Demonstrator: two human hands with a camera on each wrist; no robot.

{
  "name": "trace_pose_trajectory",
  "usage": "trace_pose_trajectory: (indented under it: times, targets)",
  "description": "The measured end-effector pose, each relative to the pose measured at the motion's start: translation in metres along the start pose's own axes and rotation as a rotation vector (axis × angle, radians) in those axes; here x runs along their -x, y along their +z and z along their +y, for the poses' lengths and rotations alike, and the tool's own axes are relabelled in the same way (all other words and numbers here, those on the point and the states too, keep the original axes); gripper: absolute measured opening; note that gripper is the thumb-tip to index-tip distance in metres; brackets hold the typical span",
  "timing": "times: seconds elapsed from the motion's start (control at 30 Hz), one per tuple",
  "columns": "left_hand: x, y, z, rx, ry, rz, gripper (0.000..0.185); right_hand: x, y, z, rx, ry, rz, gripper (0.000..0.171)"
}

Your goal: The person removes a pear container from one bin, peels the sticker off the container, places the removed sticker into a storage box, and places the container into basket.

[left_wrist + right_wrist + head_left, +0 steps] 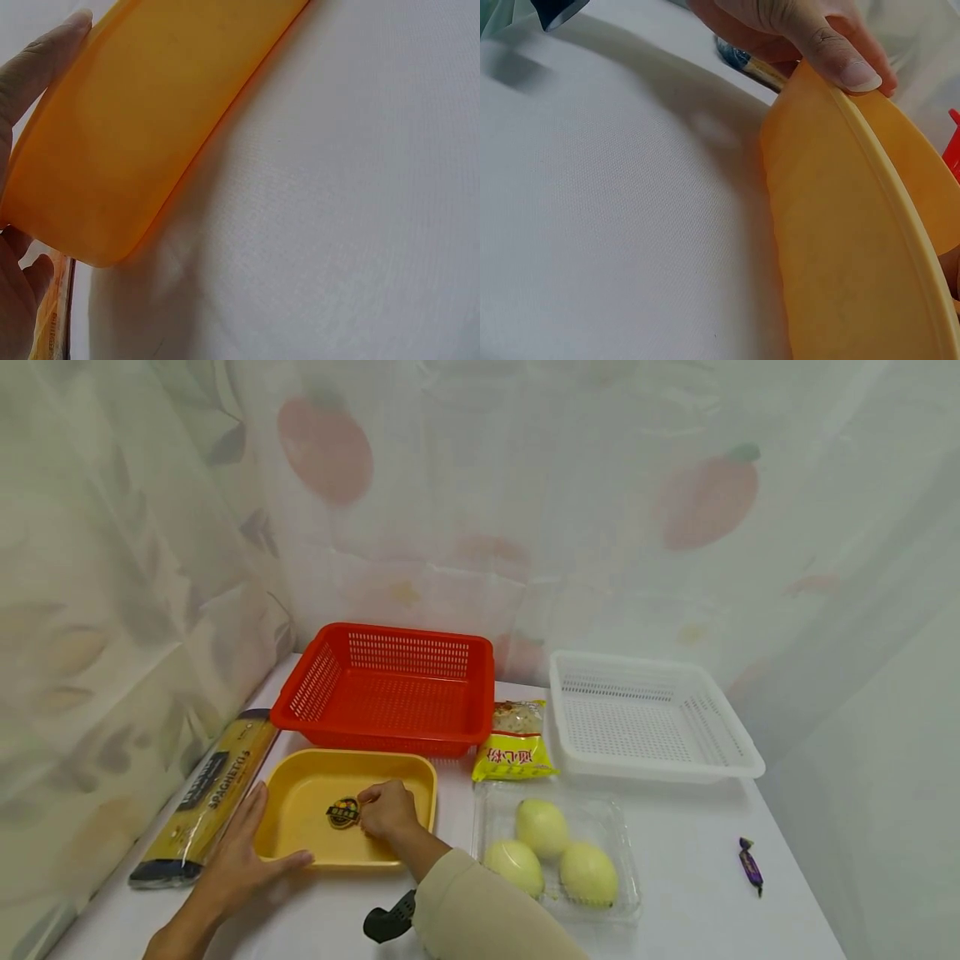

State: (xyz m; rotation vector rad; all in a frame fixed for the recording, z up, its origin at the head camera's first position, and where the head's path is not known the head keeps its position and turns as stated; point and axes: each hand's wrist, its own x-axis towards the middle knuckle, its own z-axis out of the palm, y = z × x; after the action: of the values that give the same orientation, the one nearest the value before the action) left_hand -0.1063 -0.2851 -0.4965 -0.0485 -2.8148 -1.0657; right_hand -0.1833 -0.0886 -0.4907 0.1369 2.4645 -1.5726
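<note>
A yellow plastic tray (300,785) lies on the table, its outer wall (840,225) large in the right wrist view. My left hand (242,860) holds its near left corner, thumb at the front rim and fingers along the left side. The left wrist view shows the thumb (56,49) against the tray wall (142,135). Inside the tray, my right hand (390,810) has curled fingers, with fingertips right at the right edge of a round dark sticker (342,812). The sticker looks flat on the tray floor.
A spaghetti pack (213,793) lies left of the tray. Behind stand a red basket (405,693) and a white basket (637,718), a yellow pasta bag (516,747) between them. A clear box (626,852) holds three pale fruits. A purple candy (750,867) lies right; a black handle-like thing (388,922) is partly under my sleeve.
</note>
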Motion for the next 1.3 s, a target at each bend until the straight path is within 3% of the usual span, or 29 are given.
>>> trace_pose_trajectory:
  times: [0.63,1.07,1.3]
  targets:
    - [-0.003,-0.003,0.003,-0.006,-0.058,-0.068,0.125,0.001,-0.008,-0.002,0.021,-0.027,-0.016,0.023]
    - [-0.002,-0.002,0.002,0.0,-0.031,-0.044,0.125,0.012,-0.027,-0.024,-0.173,0.003,-0.074,0.014]
    - [-0.002,-0.003,0.002,-0.008,-0.052,-0.054,0.126,0.019,-0.05,-0.038,-0.261,-0.086,-0.139,0.016]
